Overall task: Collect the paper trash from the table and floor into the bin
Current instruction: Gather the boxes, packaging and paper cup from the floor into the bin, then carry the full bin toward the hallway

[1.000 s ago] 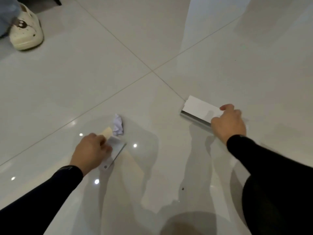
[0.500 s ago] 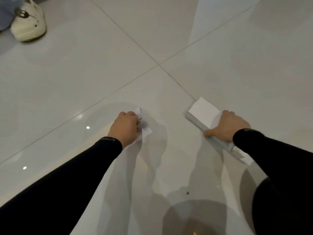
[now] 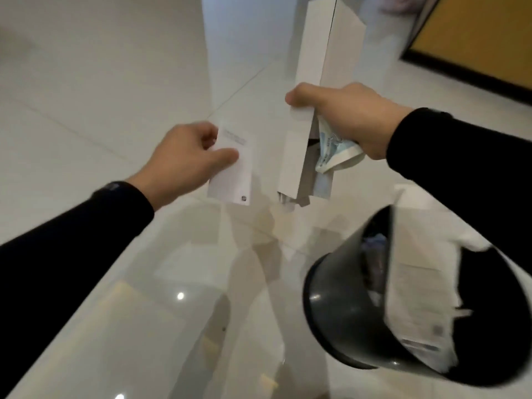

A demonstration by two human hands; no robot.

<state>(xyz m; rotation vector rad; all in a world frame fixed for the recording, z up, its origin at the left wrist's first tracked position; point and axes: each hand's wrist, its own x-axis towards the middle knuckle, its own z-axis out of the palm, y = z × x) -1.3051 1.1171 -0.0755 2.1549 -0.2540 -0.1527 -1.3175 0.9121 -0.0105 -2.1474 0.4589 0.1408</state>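
Note:
My left hand (image 3: 184, 164) pinches a small white printed card (image 3: 233, 171), held in the air at mid-frame. To its right, my right hand (image 3: 348, 115) grips a long white cardboard box (image 3: 313, 56) that stands nearly upright, together with a crumpled blue-printed wrapper (image 3: 334, 152) bunched under the palm. The box's lower end hangs open. A dark round bin (image 3: 339, 321) sits on the floor at lower right, below and right of both hands. White papers (image 3: 414, 286) stick out of its mouth.
Glossy white floor tiles (image 3: 86, 96) stretch to the left and behind. A yellow panel with a dark frame (image 3: 478, 38) stands at upper right. My dark sleeve covers part of the bin's right side.
Both hands have risen from the floor with the card and the white box. The view has swung round, so the bin now shows at lower right.

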